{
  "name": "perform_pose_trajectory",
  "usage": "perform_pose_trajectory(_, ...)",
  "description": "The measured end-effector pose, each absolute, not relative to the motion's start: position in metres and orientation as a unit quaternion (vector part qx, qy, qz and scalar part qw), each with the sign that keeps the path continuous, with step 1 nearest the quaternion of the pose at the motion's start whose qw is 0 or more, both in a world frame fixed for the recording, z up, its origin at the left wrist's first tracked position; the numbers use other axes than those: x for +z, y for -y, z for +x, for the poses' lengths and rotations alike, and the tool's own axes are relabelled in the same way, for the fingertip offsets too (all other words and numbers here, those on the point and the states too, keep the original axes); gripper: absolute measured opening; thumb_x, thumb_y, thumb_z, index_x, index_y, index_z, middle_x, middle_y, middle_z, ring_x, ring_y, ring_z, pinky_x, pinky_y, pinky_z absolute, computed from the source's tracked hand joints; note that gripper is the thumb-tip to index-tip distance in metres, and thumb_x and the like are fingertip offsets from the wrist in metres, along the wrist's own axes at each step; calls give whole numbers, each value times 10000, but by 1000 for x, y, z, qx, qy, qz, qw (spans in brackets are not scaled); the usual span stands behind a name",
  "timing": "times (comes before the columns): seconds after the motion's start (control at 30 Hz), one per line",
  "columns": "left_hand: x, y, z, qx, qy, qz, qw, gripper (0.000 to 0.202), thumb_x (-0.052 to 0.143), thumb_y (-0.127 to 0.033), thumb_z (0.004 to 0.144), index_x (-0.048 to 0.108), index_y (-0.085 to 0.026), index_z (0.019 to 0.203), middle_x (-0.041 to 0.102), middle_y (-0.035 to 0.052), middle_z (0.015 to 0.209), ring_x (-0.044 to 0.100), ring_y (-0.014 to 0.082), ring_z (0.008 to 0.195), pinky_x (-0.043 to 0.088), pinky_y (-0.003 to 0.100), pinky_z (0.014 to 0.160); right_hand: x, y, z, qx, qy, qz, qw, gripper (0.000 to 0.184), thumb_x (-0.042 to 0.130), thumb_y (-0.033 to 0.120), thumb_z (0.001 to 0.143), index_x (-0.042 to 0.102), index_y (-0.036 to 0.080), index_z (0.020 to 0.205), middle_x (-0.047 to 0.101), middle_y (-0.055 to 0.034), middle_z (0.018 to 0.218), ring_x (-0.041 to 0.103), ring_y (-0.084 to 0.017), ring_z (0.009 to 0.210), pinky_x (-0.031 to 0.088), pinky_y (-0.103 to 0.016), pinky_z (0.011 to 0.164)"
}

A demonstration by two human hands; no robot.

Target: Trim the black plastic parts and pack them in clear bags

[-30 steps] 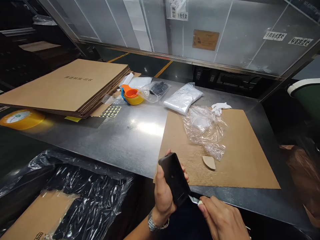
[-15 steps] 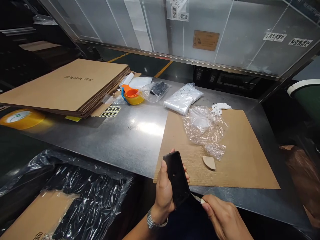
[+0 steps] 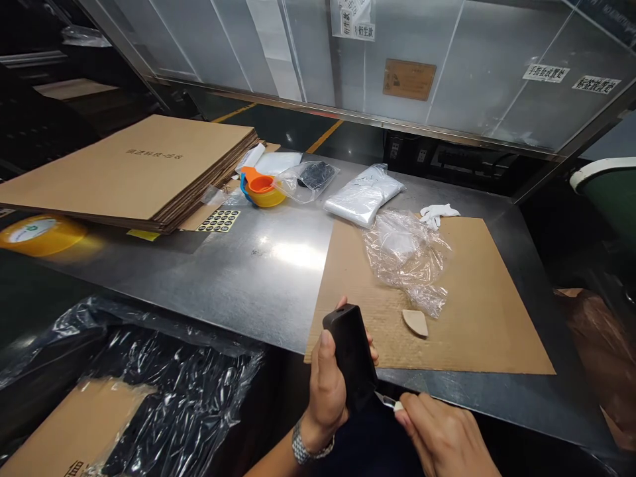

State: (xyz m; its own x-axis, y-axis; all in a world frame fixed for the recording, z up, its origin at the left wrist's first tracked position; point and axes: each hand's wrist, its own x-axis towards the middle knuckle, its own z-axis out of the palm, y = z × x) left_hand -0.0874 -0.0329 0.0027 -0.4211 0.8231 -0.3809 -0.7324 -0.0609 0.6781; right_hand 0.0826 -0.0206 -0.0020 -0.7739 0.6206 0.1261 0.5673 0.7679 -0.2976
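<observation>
My left hand point(image 3: 326, 381) is closed around a black rectangular case point(image 3: 352, 358), which I hold tilted in front of the table's near edge. The thumb presses one long side and the fingertips wrap round the other. In my right hand point(image 3: 440, 427) is a small craft knife point(image 3: 389, 401) with a pale handle and a thin pointed blade. The blade's tip is at the lower right corner of the case; whether it touches I cannot tell. Above the hands, a fan-shaped beige piece point(image 3: 415, 323) lies on a cardboard sheet point(image 3: 477, 298).
Crumpled clear plastic point(image 3: 405, 248), a filled plastic bag point(image 3: 365, 195) and a white glove point(image 3: 438, 213) lie behind. Further left are tape rolls point(image 3: 265, 194), a bagged black item point(image 3: 317, 175), a sticker sheet point(image 3: 218, 220) and stacked cardboard point(image 3: 163, 165). Black plastic sheeting point(image 3: 199, 384) fills the lower left.
The case has tilted, so its top end face now shows. The knife has shifted slightly left, and more of its blade is visible at the case's lower corner.
</observation>
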Motion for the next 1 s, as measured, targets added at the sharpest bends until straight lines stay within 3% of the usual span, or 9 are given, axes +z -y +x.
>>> perform_pose_trajectory(0.43,0,33,-83,732,-465,82,491,657,473,-567,794,381,-215,1341,632,41,716,573,153,567,493,286,538,-8,23,78,28,934,-329,137,325,263,286,977,563,190,894,545,22,566,536,-108,435,273,-251,440)
perform_pose_trajectory(0.67,1,27,-93,676,-468,60,565,664,447,-579,806,325,-248,1368,608,25,697,568,139,543,478,263,506,-1,18,81,164,918,-335,136,359,256,250,977,438,205,671,509,53,497,475,-74,390,281,-210,424)
perform_pose_trajectory(0.83,0,24,-95,650,-475,49,591,644,443,-576,809,346,-247,1354,610,23,684,572,136,529,479,259,503,-1,16,79,119,919,-346,147,375,228,257,982,398,210,651,451,74,413,401,-74,301,215,-234,373)
perform_pose_trajectory(1.0,-2,22,-95,629,-482,50,608,626,438,-580,810,377,-244,1335,605,19,674,571,133,527,490,257,504,-5,16,80,78,935,-328,110,352,239,262,980,396,217,668,480,76,418,449,-93,294,184,-263,373)
